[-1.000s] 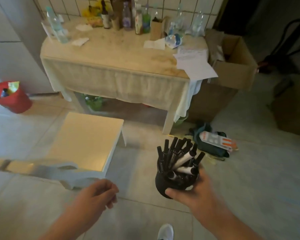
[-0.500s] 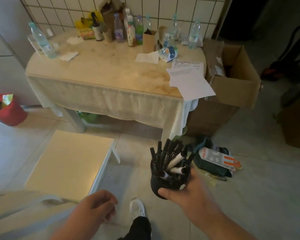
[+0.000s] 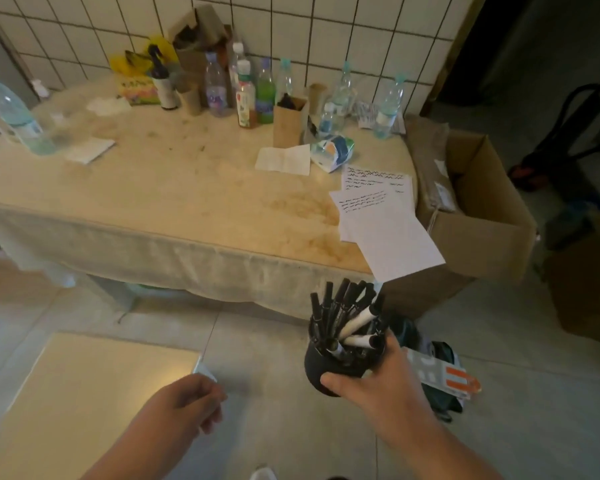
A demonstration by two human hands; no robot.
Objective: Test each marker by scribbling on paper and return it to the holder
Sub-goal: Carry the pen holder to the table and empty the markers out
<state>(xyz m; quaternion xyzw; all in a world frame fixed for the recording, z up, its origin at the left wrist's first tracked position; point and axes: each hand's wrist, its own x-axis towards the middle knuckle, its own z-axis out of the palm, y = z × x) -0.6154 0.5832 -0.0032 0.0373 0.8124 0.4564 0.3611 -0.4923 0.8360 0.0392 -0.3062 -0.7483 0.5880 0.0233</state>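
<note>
Right hand (image 3: 371, 386) grips marker holder (image 3: 329, 367); left hand (image 3: 184, 403) apart, loosely curled.

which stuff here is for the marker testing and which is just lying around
For the job:
black round marker holder, gripped by the right hand
black-capped markers
scribbled white paper sheets

Lying about:
clear plastic bottles
open brown cardboard box
small white stool

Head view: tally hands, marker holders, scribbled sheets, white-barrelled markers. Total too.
Hands: 2, left hand, right hand
Marker holder: 1
Scribbled sheets: 2
White-barrelled markers: 2
Total: 7
Black markers too bunched to count.
</note>
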